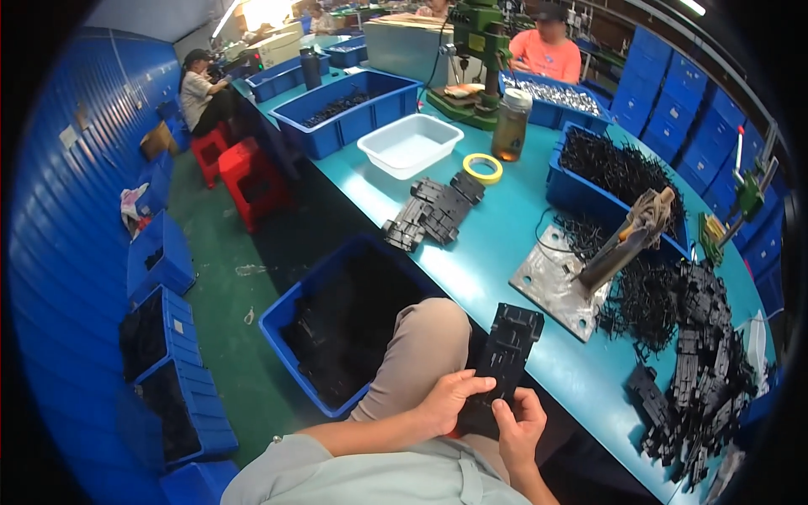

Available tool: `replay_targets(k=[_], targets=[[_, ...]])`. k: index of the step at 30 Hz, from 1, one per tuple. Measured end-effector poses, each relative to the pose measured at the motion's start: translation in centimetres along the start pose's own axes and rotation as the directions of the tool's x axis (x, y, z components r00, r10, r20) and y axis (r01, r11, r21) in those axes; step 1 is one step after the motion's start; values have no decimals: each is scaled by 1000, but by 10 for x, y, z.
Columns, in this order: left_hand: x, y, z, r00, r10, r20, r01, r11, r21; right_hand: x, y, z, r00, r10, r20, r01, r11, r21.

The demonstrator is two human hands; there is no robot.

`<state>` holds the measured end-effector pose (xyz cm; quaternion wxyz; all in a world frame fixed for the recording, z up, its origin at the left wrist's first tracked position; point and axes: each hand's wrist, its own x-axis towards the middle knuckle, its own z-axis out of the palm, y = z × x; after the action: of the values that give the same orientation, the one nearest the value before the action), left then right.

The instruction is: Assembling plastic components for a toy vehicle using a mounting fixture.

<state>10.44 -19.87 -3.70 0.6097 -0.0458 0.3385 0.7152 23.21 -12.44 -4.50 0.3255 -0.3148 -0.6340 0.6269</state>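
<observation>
A flat black plastic chassis-like part is held above my lap, beside the table edge. My left hand grips its lower left side, thumb lying on the face. On its lower right corner, my right hand is closed with the thumb on top. Fingers behind the part are hidden. Similar black plastic parts lie together on the teal table ahead. A big heap of the same parts sits at the right, next to thin black pieces.
A metal post on a steel base plate stands on the table. Beyond are a yellow tape roll, a white tray, a jar, a green drill press and blue bins. A blue bin stands left of my knee.
</observation>
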Motion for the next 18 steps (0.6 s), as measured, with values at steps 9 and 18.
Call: replay_targets(k=[9,18], targets=[[3,-1,-1,998,55,14,-57,988,140,2,0,-2,999,28,27,-30,995,95],[-6,8,1,901,422,101,-416,773,479,9,-10,0,973,-229,-6,224,955,-197]])
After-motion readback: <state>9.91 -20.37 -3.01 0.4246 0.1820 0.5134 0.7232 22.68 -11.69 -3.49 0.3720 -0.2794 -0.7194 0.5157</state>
